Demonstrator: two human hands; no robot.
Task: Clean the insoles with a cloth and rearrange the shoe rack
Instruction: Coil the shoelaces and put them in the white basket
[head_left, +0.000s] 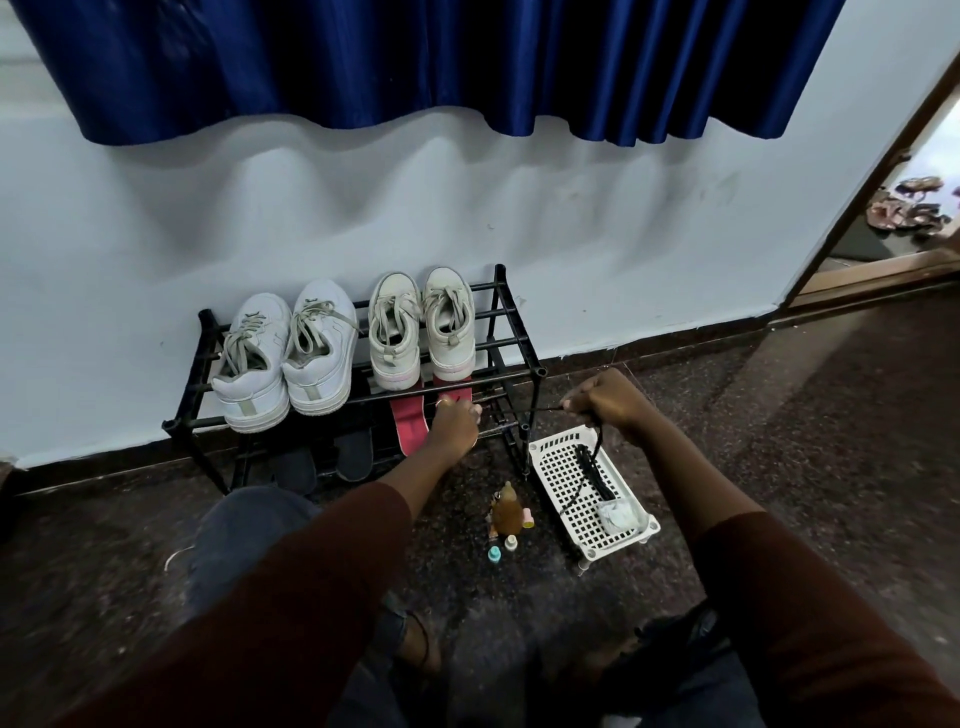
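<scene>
A person crouches on the dark floor (779, 467) before a black shoe rack (542, 372) whose top shelf carries two pairs of white sneakers (285, 358), while red insoles (409, 428) and dark insoles (354, 453) lie on the shelves beneath. The left hand (454, 423) curls its fingers onto a red insole; the right hand (608, 402) is fisted round a black lace (589, 467) trailing into a white perforated basket (558, 457) just beside the rack. Small bottles (506, 514) stand near the basket, their labels too small to read.

Far ends of red insoles (409, 428) beneath the pale shoes (395, 338); dark insoles (354, 453) partly behind the knee (244, 525)
</scene>
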